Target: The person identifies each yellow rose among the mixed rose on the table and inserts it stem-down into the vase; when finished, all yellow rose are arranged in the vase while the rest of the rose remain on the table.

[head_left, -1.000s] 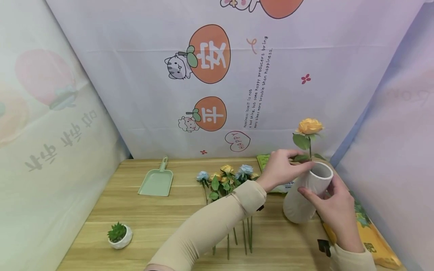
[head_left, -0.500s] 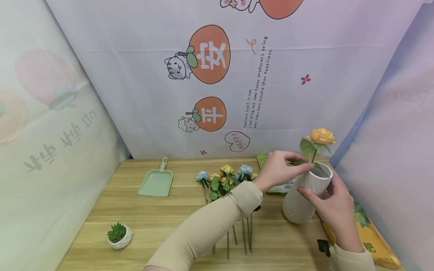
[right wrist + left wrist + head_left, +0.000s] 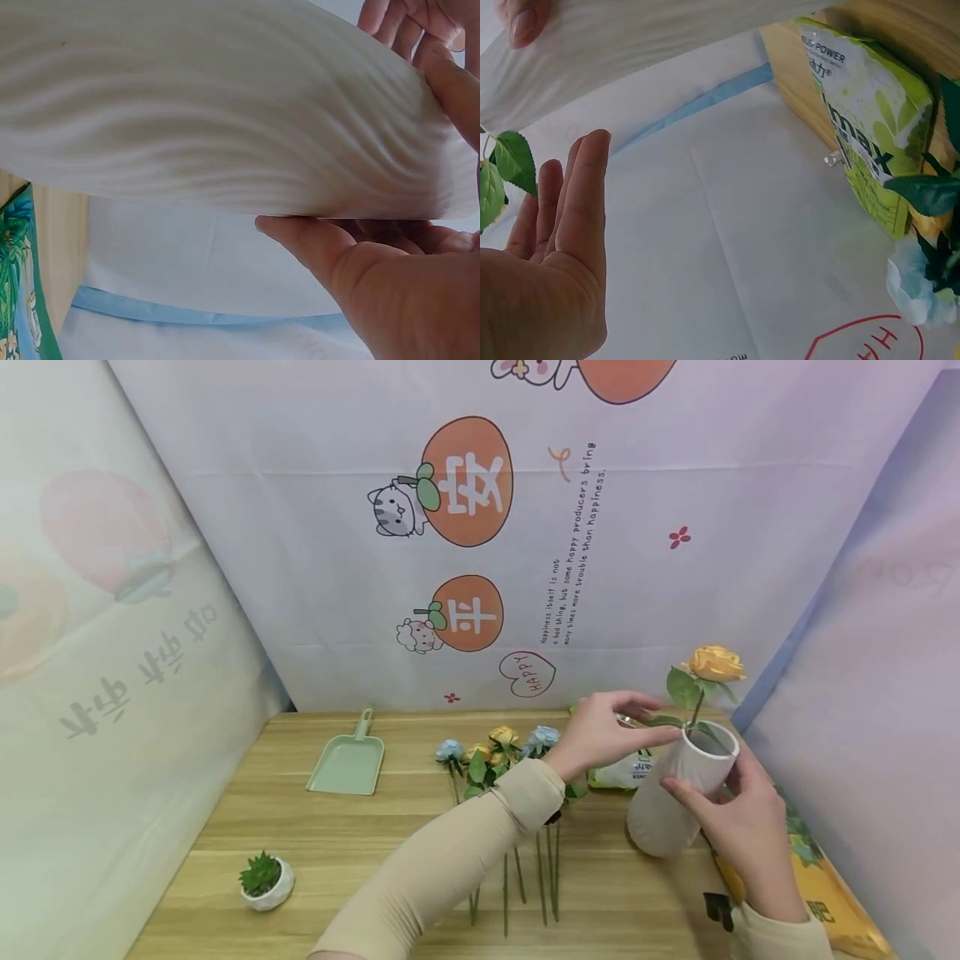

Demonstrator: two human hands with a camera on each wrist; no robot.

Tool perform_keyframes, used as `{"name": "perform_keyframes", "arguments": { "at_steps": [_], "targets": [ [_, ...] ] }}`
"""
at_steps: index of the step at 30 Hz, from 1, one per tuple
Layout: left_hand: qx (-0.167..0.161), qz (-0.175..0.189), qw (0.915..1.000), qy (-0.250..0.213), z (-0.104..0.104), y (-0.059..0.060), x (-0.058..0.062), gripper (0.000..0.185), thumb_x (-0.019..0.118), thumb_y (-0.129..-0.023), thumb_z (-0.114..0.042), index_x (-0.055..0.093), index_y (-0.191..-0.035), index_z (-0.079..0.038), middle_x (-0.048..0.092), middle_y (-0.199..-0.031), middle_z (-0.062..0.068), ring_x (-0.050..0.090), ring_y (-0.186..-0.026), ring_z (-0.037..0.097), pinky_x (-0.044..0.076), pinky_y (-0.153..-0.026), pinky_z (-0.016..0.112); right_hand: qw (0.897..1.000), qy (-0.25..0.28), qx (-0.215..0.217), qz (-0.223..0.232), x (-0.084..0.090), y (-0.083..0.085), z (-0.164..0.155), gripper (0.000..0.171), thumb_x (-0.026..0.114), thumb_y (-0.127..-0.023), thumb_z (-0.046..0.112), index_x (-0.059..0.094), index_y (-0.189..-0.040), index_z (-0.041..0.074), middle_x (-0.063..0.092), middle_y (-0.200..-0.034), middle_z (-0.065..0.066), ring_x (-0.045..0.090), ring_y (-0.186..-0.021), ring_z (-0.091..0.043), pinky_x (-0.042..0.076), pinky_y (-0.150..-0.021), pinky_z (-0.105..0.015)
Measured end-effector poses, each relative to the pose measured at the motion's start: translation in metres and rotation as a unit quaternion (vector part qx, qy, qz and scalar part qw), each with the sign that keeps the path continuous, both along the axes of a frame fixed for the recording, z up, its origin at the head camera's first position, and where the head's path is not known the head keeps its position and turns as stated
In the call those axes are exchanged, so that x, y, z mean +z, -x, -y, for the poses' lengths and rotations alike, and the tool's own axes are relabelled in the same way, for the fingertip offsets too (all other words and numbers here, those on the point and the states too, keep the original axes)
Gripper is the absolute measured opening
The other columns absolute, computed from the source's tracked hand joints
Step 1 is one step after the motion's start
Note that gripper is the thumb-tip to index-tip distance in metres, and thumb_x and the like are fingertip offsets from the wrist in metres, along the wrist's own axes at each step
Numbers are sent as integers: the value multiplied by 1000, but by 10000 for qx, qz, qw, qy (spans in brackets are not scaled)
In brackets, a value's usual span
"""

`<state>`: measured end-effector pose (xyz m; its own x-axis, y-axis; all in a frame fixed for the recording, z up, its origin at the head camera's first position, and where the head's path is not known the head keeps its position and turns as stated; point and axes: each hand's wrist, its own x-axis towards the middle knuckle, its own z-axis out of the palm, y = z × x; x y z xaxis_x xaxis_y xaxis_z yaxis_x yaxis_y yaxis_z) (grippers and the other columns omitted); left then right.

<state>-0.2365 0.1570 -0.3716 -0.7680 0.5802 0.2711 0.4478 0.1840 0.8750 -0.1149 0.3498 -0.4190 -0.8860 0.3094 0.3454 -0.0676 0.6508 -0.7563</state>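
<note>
A white ribbed vase (image 3: 663,806) stands tilted on the wooden table (image 3: 337,852) at the right. My right hand (image 3: 731,814) grips it near the rim, thumb in front and fingers behind; the right wrist view shows the vase (image 3: 225,112) close up with my thumb (image 3: 315,247) under it. A yellow rose (image 3: 716,662) sticks out of the vase mouth and leans right. My left hand (image 3: 622,722) hovers just left of the rim with straight fingers, holding nothing. In the left wrist view the left hand (image 3: 562,240) is flat beside the rose leaves (image 3: 502,169) and vase (image 3: 630,45).
Several blue and yellow roses (image 3: 502,752) lie in the table's middle. A green dustpan (image 3: 347,760) is at the back left, a small potted succulent (image 3: 264,881) at the front left. A green bag (image 3: 626,770) lies behind the vase, a yellow bag (image 3: 825,893) along the right edge.
The yellow rose sank lower into the vase and leaned right. My left hand let go of its stem, opened and drew slightly back to the left.
</note>
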Motion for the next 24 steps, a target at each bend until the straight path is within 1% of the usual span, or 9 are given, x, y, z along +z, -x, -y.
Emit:
{"name": "perform_keyframes", "arguments": {
  "at_steps": [3,8,11,15,19,21,24],
  "targets": [
    [-6,24,10000,-65,10,5,-3,42,86,-92,-48,77,-128,-27,75,-105,-20,69,-98,-3,58,-83,19,10000,38,1,5,0,1,1,91,93,-88,36,44,-162,11,62,-142,-28,61,-128,-46,43,-76,1],
    [-10,281,9992,-268,33,11,-13,42,88,-92,-45,76,-128,-28,76,-109,-16,73,-96,1,62,-80,22,9999,75,-89,74,-1,1,1,93,93,-87,37,44,-162,12,62,-142,-26,62,-128,-47,45,-75,1],
    [10,413,9983,-411,52,14,-19,43,88,-92,-44,75,-130,-28,76,-113,-13,74,-97,4,63,-81,26,9998,145,-79,82,-1,1,1,96,94,-87,36,43,-164,13,60,-145,-27,61,-129,-50,44,-75,1],
    [123,562,9970,-524,85,16,-29,43,88,-93,-42,74,-132,-31,75,-118,-12,75,-103,7,64,-85,29,9998,124,-120,131,0,0,2,98,94,-86,38,42,-165,12,60,-145,-29,61,-128,-53,44,-73,1],
    [429,656,9951,-600,119,18,-39,43,88,-93,-40,74,-133,-31,75,-121,-8,76,-106,12,65,-87,33,9996,98,-163,191,1,-1,2,98,93,-87,41,42,-164,11,60,-145,-30,61,-128,-52,44,-72,1],
    [678,708,9934,-590,137,17,-45,45,88,-92,-40,73,-134,-31,75,-122,-7,75,-107,15,65,-87,34,9996,79,-187,204,1,-1,2,97,93,-87,41,43,-164,11,61,-145,-29,61,-128,-51,44,-72,1],
    [998,776,9901,-615,160,16,-57,47,89,-92,-40,73,-134,-27,74,-125,-2,76,-107,18,66,-85,36,9995,64,-236,217,1,-1,2,97,94,-86,40,43,-164,13,61,-145,-28,61,-126,-50,45,-72,0]
  ]
}}
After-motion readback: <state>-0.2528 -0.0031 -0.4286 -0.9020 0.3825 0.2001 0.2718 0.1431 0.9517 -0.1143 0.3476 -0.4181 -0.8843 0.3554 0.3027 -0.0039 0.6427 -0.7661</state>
